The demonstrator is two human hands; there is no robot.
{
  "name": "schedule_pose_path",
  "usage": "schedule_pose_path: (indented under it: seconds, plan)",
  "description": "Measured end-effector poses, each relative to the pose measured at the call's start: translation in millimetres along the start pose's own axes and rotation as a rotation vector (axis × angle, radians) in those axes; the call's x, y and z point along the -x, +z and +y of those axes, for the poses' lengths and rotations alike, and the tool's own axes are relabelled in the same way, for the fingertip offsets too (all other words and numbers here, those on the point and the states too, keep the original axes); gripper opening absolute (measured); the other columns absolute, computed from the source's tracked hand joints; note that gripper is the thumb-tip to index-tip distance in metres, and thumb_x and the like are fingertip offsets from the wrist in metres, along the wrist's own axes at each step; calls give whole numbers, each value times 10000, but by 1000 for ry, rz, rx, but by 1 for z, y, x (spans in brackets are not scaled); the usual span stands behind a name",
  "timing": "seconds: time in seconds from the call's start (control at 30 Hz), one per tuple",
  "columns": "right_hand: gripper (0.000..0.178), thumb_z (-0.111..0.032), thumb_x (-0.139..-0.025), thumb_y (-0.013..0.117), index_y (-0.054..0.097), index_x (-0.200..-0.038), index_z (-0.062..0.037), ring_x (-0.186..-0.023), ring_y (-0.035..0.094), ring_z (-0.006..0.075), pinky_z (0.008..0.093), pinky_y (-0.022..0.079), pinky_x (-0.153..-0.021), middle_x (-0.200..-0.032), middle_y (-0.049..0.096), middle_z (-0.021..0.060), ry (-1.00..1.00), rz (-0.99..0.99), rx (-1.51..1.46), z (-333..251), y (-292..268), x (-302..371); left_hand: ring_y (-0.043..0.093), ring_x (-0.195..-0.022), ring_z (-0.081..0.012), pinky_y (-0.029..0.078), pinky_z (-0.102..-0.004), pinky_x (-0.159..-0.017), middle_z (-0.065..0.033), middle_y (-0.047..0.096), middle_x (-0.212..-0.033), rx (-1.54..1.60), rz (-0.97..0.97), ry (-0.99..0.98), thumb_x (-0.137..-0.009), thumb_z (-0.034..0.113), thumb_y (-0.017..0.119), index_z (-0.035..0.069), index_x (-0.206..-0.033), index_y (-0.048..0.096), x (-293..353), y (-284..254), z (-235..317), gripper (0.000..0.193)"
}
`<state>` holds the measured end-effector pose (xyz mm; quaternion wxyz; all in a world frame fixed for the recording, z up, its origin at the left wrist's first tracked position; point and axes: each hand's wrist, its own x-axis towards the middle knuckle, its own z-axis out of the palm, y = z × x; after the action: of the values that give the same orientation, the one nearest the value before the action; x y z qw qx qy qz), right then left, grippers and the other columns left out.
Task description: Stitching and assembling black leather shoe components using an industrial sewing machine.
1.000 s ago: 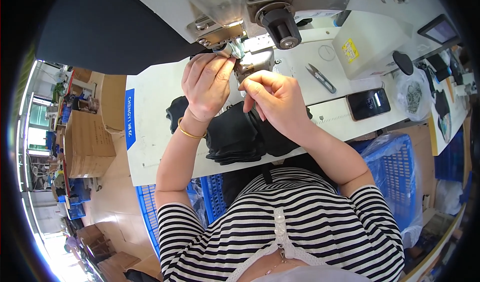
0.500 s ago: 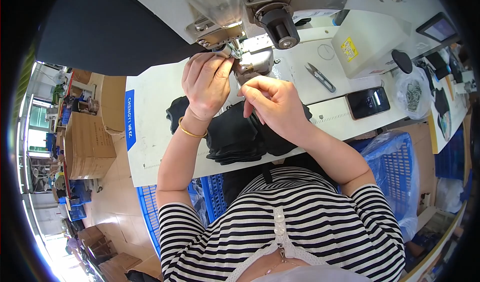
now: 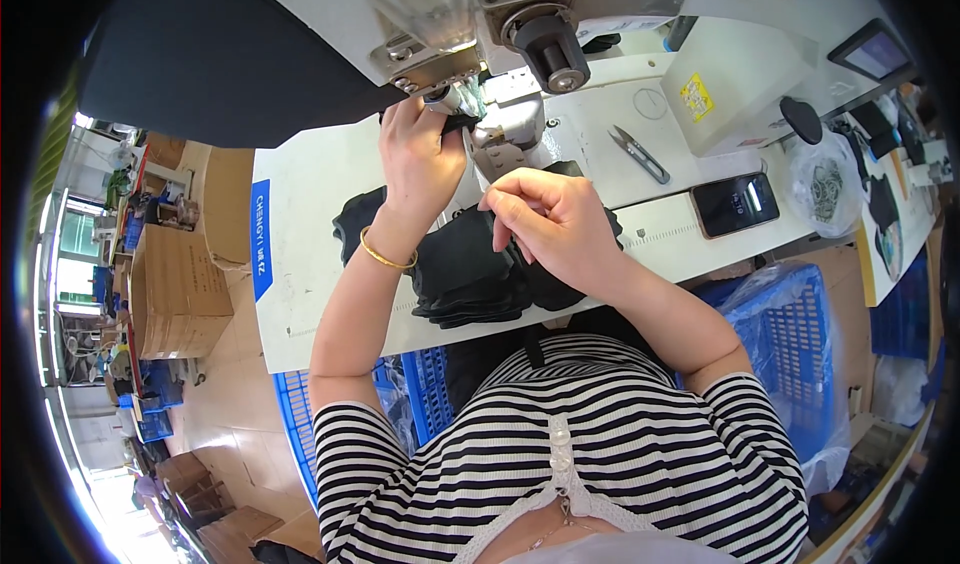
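My left hand (image 3: 423,159), with a gold bangle at the wrist, is up at the needle area of a sewing machine (image 3: 455,84). Its fingers are closed on a small piece of black fabric (image 3: 460,122) by the presser foot; the fingertips are partly hidden behind the machine head. To the right and a little nearer, my right hand (image 3: 557,222) is held in a pinch, thumb against forefinger. What lies in that pinch, if anything, is too small to make out. Below both hands, stacks of black fabric pieces (image 3: 465,274) lie along the table's near edge.
On the white table (image 3: 300,294), thread snips (image 3: 640,154) and a phone (image 3: 735,204) lie at the right. A thread spool (image 3: 548,49) juts from the machine. Blue baskets (image 3: 790,334) stand below the table, and a plastic bag (image 3: 828,189) sits at the far right.
My left hand has turned and its fingers have shifted under the machine head, where black fabric now shows. My right hand has drawn slightly nearer to me, still pinched.
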<state>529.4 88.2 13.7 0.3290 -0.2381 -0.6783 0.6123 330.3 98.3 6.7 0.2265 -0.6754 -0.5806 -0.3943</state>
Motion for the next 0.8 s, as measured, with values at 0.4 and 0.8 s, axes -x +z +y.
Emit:
schedule_pose_path:
  seconds: [0.4,0.8]
  plan:
    - [221,-159,-920,649,647,-1074,1,-728,601,85,214,485,-660,-870,657,53,-193,170,-26,9,-4,12,675,-920,-185,541,-271,-842,-133,689,-1022,923,-393,-1139,-942,97,600,-90,-1104,632,48,-113,-1,250]
    - [176,-53,-923,640,624,-1078,28,-785,556,32,178,464,-707,-869,611,-8,10,60,-279,17,-9,26,680,-914,-204,552,-306,-834,-157,687,-1043,1745,-378,-1300,-1009,169,468,-103,-1080,624,53,-90,42,322]
